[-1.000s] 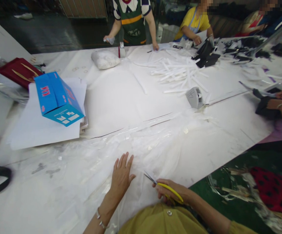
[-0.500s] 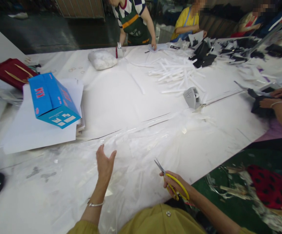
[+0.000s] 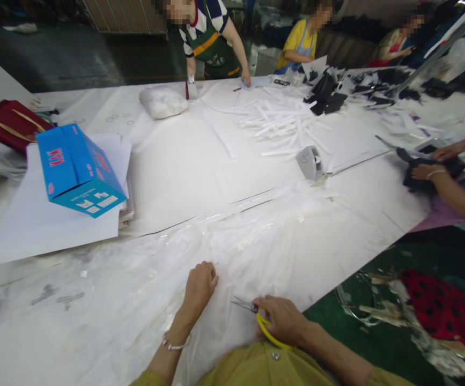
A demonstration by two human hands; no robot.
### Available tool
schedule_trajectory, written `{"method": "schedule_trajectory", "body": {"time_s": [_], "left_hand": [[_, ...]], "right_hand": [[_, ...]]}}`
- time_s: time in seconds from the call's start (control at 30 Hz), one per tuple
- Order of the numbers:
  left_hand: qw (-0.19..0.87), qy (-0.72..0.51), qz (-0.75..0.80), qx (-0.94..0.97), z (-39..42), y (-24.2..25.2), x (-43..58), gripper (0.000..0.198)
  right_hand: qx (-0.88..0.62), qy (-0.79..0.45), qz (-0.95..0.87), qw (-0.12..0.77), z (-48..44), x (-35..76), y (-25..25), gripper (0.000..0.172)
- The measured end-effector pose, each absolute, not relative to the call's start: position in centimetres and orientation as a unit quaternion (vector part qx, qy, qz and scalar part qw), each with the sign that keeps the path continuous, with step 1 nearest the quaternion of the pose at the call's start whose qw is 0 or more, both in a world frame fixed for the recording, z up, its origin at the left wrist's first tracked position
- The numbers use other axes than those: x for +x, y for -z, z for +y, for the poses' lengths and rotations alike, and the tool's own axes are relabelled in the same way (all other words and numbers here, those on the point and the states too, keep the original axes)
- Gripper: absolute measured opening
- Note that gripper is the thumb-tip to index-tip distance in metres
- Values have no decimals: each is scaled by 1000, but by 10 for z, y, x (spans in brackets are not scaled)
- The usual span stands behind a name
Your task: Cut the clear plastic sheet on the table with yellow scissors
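Note:
Clear plastic sheeting [image 3: 135, 284] lies in loose folds along the near side of the white table. My left hand [image 3: 200, 287] is closed, its fingertips pinching the plastic near the front middle. To its right, my right hand [image 3: 282, 320] grips yellow-handled scissors [image 3: 270, 333]. Their blades point left, slightly parted, towards my left hand but apart from it. My palm and fingers hide part of the handles.
A blue box [image 3: 80, 169] rests on stacked white sheets [image 3: 27, 225] at left. A grey tape dispenser [image 3: 309, 162] stands mid-table, with a pile of white strips [image 3: 274, 123] behind it. A co-worker's hands [image 3: 429, 170] handle dark material at right. Other people stand across the table.
My left hand has moved right and towards me, its spread fingers closing on the plastic. My right hand has turned the scissors so that the blades point left and lower.

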State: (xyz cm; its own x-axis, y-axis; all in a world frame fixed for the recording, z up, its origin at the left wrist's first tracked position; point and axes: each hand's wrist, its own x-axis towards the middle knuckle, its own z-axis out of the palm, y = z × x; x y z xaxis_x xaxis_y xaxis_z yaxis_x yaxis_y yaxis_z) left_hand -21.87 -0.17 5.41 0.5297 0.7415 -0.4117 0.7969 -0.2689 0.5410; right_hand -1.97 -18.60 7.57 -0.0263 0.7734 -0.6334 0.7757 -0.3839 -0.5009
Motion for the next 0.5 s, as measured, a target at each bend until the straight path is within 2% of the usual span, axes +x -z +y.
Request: {"method": "schedule_trajectory", "body": {"time_s": [0.13, 0.2, 0.27, 0.33, 0.4, 0.5], "left_hand": [[462, 26, 504, 729, 34, -77, -248, 2], [559, -8, 499, 662, 46, -92, -261, 17], [634, -38, 500, 589, 54, -106, -268, 29], [654, -57, 514, 552, 57, -115, -272, 29], [670, -77, 520, 524, 56, -121, -272, 26], [714, -81, 504, 479, 52, -124, -271, 26]], "right_hand": [[664, 431, 611, 20, -174, -33, -74, 65], [661, 423, 615, 73, -165, -41, -75, 62], [673, 407, 603, 132, -157, -50, -77, 54], [686, 392, 592, 158, -149, -56, -79, 40], [701, 380, 585, 149, -143, -52, -81, 26], [747, 348, 553, 120, -136, -24, -87, 20]]}}
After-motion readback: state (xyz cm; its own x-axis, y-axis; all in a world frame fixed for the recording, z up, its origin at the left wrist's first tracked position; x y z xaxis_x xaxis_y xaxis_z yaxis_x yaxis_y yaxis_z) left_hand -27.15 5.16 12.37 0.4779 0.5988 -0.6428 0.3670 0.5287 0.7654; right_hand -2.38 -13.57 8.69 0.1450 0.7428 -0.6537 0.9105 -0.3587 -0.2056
